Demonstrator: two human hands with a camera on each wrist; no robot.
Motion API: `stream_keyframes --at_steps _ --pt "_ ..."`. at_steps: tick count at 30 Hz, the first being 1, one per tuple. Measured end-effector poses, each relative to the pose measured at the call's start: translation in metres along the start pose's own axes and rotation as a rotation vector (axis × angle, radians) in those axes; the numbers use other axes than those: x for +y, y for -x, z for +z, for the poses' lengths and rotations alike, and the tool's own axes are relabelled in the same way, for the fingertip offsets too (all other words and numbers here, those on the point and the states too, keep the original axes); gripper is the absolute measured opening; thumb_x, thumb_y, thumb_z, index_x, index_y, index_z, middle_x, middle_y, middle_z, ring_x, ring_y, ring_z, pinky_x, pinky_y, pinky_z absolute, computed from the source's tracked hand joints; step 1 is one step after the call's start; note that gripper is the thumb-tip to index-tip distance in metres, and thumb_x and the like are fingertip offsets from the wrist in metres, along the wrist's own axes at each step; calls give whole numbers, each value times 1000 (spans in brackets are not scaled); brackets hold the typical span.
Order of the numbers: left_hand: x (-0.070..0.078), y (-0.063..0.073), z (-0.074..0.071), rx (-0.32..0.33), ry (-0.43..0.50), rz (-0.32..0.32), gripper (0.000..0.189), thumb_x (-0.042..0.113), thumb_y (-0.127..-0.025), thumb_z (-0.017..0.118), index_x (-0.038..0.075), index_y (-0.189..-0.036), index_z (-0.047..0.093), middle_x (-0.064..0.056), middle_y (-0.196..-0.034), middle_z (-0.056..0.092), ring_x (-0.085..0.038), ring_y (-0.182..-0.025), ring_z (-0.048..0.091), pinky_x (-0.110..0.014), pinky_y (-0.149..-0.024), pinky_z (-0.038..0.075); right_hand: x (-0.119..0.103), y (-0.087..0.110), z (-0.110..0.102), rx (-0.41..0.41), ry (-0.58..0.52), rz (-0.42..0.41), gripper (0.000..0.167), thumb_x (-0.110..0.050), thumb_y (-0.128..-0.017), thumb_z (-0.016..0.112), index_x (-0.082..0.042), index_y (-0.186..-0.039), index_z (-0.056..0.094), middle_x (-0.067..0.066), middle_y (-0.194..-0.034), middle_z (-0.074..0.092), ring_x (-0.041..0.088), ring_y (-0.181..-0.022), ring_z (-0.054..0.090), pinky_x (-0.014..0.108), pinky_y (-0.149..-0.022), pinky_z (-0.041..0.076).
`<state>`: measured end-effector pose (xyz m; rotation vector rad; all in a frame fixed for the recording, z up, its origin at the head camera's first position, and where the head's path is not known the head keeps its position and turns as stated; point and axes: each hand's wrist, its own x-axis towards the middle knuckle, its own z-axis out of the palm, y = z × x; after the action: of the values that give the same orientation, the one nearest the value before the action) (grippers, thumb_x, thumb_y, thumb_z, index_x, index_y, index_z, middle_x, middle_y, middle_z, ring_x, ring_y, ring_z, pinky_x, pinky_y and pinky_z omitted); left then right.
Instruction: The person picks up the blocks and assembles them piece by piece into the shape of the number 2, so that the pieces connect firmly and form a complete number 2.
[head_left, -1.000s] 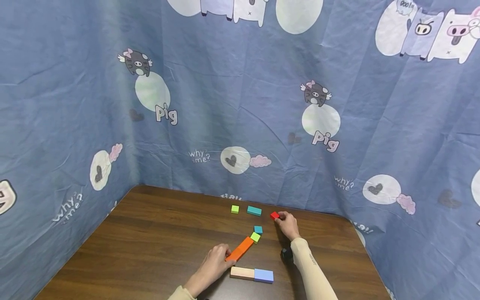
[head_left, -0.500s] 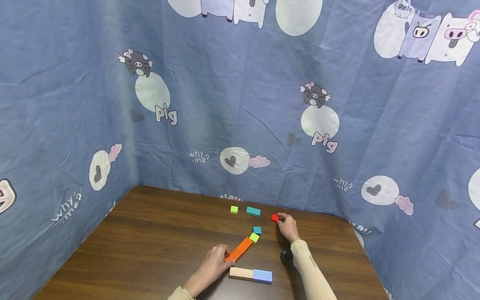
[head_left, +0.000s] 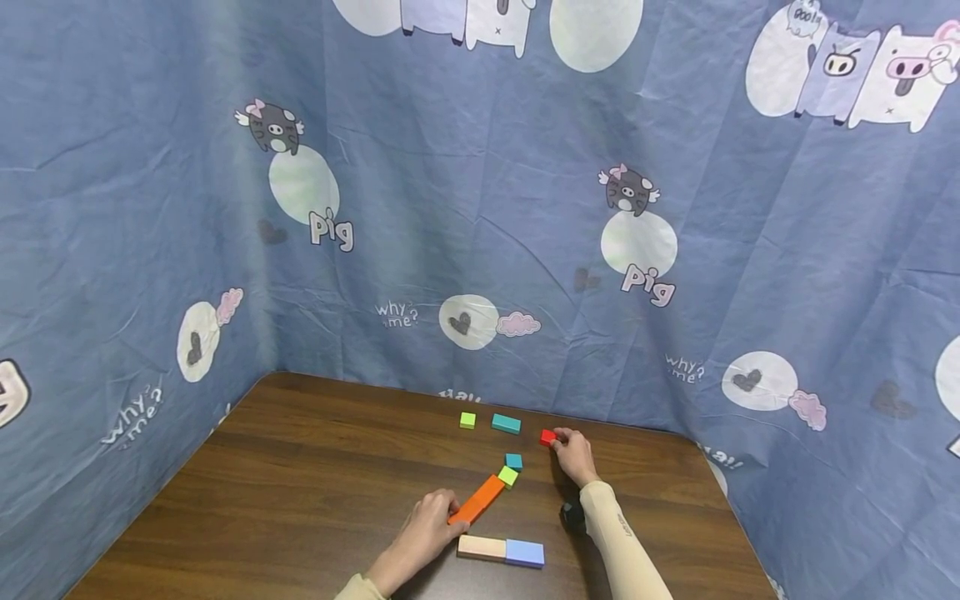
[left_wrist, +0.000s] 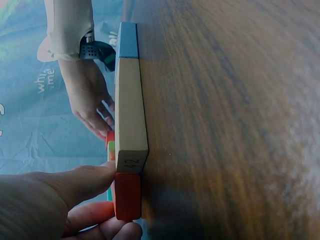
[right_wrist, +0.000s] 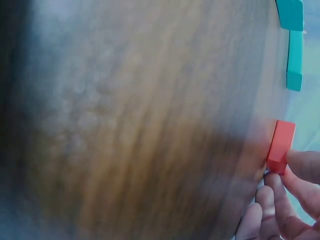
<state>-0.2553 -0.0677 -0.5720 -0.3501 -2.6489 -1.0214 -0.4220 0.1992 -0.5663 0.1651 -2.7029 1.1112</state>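
My left hand (head_left: pixel 423 527) grips the near end of a slanting orange strip of blocks (head_left: pixel 480 497), thumb on one side and fingers on the other. In the left wrist view the orange end (left_wrist: pixel 128 196) shows between thumb and fingers. My right hand (head_left: pixel 576 458) pinches a small red block (head_left: pixel 548 437) on the table near the back edge; the right wrist view shows thumb and fingertip at one end of that red block (right_wrist: pixel 282 146). A lime block (head_left: pixel 507 477) stands at the strip's far end, with a small teal block (head_left: pixel 513 461) just beyond it.
A beige block (head_left: pixel 482 547) and a blue block (head_left: pixel 525 553) lie end to end in front of the strip. At the back are another lime block (head_left: pixel 467 421) and a longer teal block (head_left: pixel 506 424). A patterned blue cloth (head_left: pixel 465 208) hangs behind the wooden table (head_left: pixel 300 475).
The red block has turned a little and come slightly nearer in my right hand's fingers. My left hand stays on the orange strip, and the other blocks lie as before.
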Motion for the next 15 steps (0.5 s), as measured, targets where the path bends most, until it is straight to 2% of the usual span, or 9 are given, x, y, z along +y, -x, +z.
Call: stream_keyframes --at_steps 9,15 --pt "1 -1 -2 -29 3 -10 24 14 -72 83 6 -80 62 1 -72 56 -4 -59 39 -21 -51 33 -1 1 -3 -28 -11 -16 25 -3 -87 64 4 -111 67 17 -100 70 27 -93 64 42 -82 49" --pt "3 0 -2 -26 1 -11 24 15 -72 83 6 -80 62 2 -71 55 -4 -59 38 -20 -51 33 -2 1 0 -58 -27 -22 25 -4 -88 64 3 -111 67 16 -101 71 27 -95 64 42 -84 49"
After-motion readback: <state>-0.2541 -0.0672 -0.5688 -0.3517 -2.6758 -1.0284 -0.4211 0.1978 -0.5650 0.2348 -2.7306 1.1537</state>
